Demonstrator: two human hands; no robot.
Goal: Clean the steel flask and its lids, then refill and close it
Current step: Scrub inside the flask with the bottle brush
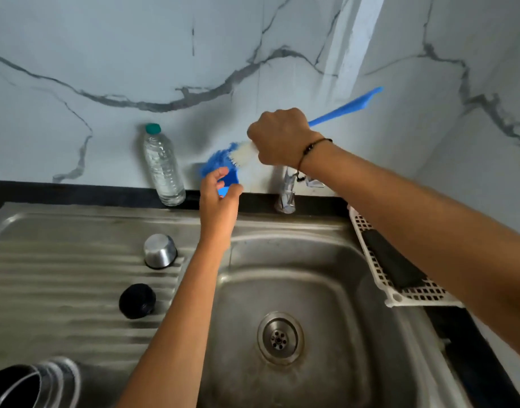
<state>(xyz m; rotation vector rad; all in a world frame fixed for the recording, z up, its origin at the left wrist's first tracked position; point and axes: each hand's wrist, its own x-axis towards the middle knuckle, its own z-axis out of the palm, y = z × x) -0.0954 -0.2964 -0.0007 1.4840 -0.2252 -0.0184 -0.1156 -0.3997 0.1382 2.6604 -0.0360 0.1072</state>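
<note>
My right hand (278, 136) grips a blue long-handled bottle brush (345, 106) above the sink, its white and blue bristles pointing left and down. Those bristles meet a small blue container (229, 179) that my left hand (220, 195) holds by the back wall. The steel flask (32, 384) lies open-mouthed on the drainboard at the bottom left. A steel cup lid (160, 251) stands upside down on the drainboard. A black inner lid (137, 301) lies in front of it.
A clear water bottle (164, 167) with a green cap stands at the wall. The tap (286, 192) rises behind the steel sink basin (326, 275). A white plastic rack (400, 293) with a dark item sits at the sink's right edge.
</note>
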